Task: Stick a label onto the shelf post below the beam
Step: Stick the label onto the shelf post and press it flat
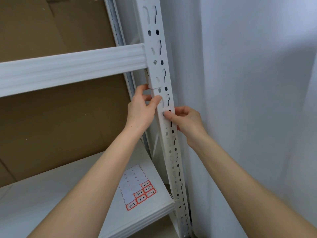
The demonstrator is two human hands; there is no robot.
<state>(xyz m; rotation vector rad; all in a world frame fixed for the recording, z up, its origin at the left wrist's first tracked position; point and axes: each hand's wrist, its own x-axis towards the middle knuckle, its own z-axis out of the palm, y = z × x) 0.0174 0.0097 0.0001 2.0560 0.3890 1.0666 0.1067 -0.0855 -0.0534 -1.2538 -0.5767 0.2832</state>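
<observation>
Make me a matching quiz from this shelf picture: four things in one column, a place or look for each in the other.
Things:
1 label sheet
2 beam
3 cardboard
4 post

Descriptions:
A upright, punched with holes
B brown, behind the rack
C flat on the shelf board
D white, running sideways from the left

Pairs: 1-C, 2-D, 3-B, 4-A

Beam (68, 71) left of post (157, 54) — label sheet (130, 184) on shelf (68, 194) below, cardboard (60, 126) behind.

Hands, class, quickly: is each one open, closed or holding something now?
Left hand: closed round the post, just below the beam.
Right hand: pinching the post's right edge, lower down.
</observation>
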